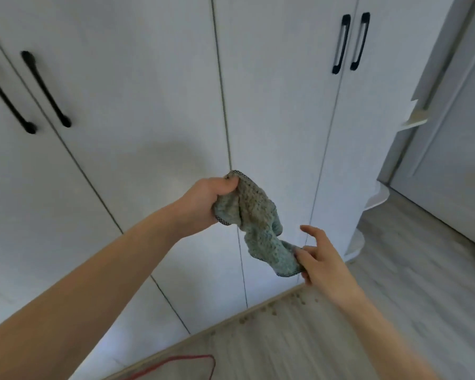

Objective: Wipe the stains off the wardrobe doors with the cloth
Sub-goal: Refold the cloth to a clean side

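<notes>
Gripping the cloth (255, 218) in curled fingers (226, 185), the left hand (203, 204) held its top; the right hand (322, 263) apparently pinched the bottom corner.

Both arms stretch forward, bare to the elbow. The left forearm (93, 283) rises from the near left corner, its wrist bent slightly. The left hand (209, 204) is held higher and farther, with the fingers curled tight round the bunched top of the cloth (255, 223). The right forearm (381, 325) comes in from the near right. The right hand (321, 259) is lower and nearer, pinching the cloth's hanging bottom corner between thumb and lower fingers, index finger lifted straight and free
</notes>
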A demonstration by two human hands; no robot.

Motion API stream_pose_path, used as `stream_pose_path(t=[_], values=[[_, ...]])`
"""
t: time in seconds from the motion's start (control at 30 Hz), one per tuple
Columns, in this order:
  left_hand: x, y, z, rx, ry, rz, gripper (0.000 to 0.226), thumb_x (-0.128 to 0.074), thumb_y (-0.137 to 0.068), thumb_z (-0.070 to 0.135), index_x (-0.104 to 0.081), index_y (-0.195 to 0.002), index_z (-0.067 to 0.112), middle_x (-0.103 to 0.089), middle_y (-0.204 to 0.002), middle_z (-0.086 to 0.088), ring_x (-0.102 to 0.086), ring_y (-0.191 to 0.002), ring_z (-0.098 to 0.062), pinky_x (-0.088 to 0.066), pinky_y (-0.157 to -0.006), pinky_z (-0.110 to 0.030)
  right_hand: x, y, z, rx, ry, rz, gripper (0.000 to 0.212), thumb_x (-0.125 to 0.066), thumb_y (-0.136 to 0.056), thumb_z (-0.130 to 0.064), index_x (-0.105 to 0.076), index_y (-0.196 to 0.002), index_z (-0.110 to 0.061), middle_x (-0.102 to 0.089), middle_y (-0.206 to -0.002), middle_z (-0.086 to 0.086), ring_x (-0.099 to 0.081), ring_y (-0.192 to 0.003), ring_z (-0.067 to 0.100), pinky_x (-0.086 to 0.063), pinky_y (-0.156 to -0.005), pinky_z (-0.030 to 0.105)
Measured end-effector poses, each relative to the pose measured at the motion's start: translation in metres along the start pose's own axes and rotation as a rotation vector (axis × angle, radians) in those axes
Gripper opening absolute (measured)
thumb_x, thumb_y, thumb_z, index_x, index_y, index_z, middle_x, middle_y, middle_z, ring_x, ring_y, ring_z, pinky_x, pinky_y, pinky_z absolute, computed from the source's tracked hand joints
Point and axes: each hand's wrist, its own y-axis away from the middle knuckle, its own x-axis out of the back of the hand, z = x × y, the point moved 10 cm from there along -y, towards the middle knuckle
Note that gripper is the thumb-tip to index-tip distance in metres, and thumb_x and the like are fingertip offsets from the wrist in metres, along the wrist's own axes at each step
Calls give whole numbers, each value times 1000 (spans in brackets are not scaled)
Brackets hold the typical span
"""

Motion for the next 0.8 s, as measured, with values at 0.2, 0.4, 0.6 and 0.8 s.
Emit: stream_pose_path(t=[0.2, 0.4, 0.6, 0.8], values=[[-111, -99, -8, 90, 136, -71, 30, -59, -88, 15, -65, -114, 3, -68, -111, -13, -64, -101, -27, -50, -91, -42, 167, -10, 52, -55, -127, 367, 42, -44, -97, 6, -68, -117, -21, -69, -79, -3, -61, -69, 10, -56, -62, 24], [-224, -188, -4, 43, -128, -220, 48, -41, -60, 1, -66, -98, 15, -61, -84, -3, -56, -78, -17, -48, -64, -26, 302, -16, 75, 81, -503, 627, 39, -39, -102, 8, -65, -119, -15, -74, -102, 6, -68, -95, 22, -59, -85, 36], [-334, -277, -2, -24, -270, -398, 44, -39, -78, -12, -61, -102, 18, -66, -76, 6, -64, -71, -9, -52, -60, -27, 377, -71, 96, 33, -484, 448, 68, -78, -74, -61, -61, -129, -25, -73, -113, 9, -70, -104, 26, -56, -90, 44], [-452, -388, 15, -90, -392, -532, 37, -44, -85, -8, -57, -107, 19, -56, -75, 8, -57, -70, -6, -45, -61, -20, 438, -154, 115, -106, -214, 266, 86, -83, -60, -65, -56, -132, -28, -75, -103, 4, -73, -95, 24, -60, -72, 34]])
